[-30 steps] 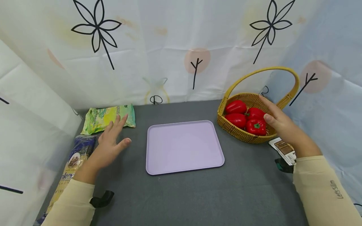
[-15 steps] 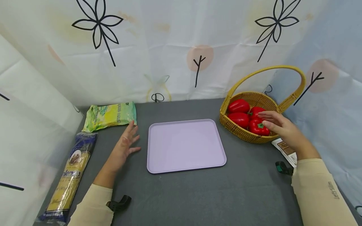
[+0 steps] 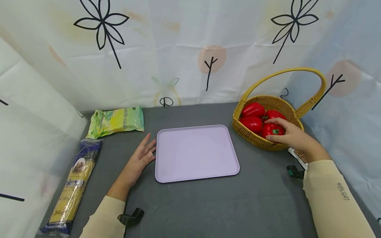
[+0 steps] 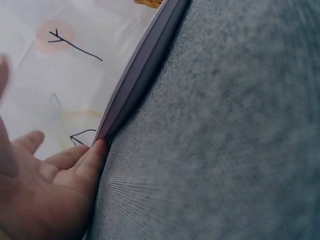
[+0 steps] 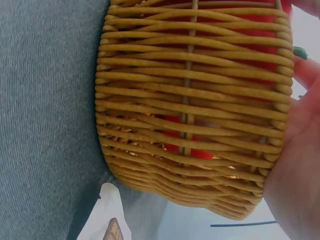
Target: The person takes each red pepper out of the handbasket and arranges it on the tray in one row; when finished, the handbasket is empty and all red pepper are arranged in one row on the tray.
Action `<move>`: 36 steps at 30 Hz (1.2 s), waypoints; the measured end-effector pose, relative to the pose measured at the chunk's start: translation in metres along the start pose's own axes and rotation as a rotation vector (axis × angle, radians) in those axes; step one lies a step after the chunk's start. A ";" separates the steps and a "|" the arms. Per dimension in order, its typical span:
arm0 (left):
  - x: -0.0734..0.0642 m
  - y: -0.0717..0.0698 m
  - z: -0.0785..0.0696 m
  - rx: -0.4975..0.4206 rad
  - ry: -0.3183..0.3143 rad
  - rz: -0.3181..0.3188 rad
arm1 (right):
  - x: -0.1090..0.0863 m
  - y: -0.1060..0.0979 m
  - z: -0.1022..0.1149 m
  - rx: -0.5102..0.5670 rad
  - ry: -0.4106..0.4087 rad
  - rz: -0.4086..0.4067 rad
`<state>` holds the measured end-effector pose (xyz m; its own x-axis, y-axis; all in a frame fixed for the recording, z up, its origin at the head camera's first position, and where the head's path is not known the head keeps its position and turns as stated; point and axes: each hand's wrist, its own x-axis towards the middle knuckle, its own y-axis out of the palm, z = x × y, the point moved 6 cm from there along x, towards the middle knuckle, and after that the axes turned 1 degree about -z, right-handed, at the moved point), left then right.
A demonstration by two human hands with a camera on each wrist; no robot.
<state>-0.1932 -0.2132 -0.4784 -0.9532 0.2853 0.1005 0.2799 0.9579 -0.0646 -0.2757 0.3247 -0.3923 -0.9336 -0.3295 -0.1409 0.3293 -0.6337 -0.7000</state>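
Observation:
A lilac tray (image 3: 196, 155) lies on the grey table. My left hand (image 3: 135, 167) is at its left side, fingers extended, and in the left wrist view the fingertips meet the tray's edge (image 4: 135, 72). Over at the right stands a yellow wicker basket (image 3: 253, 140) with several red bell peppers inside. My right hand (image 3: 293, 134) reaches over the rim and holds the front right pepper (image 3: 271, 130) between thumb and fingers. From the right wrist, the basket's woven wall (image 5: 190, 100) hides most of that pepper, its green stem (image 5: 300, 52) showing beside the fingers.
A yellow-green packet (image 3: 116, 122) lies at the back left. In front of it is a long pack of spaghetti (image 3: 74, 188). A small white and brown packet (image 3: 299, 157) sits partly under my right arm. The basket's tall handle (image 3: 285, 70) arches over the peppers.
My right hand has come down from above the basket onto the front right pepper. My left hand has moved right, from near the yellow-green packet to the tray's left edge.

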 end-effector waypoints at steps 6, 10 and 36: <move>0.001 -0.001 0.010 0.026 -0.093 -0.034 | -0.001 -0.003 -0.006 0.052 -0.005 -0.074; 0.002 0.000 0.011 0.040 -0.110 -0.020 | -0.007 -0.006 -0.007 0.073 -0.008 -0.129; 0.001 0.001 0.011 0.058 -0.134 -0.018 | -0.015 0.002 0.033 0.261 -0.056 -0.256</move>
<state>-0.1954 -0.2120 -0.4889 -0.9657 0.2578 -0.0308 0.2596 0.9580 -0.1221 -0.2565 0.3055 -0.3683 -0.9836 -0.1705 0.0591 0.1180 -0.8556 -0.5040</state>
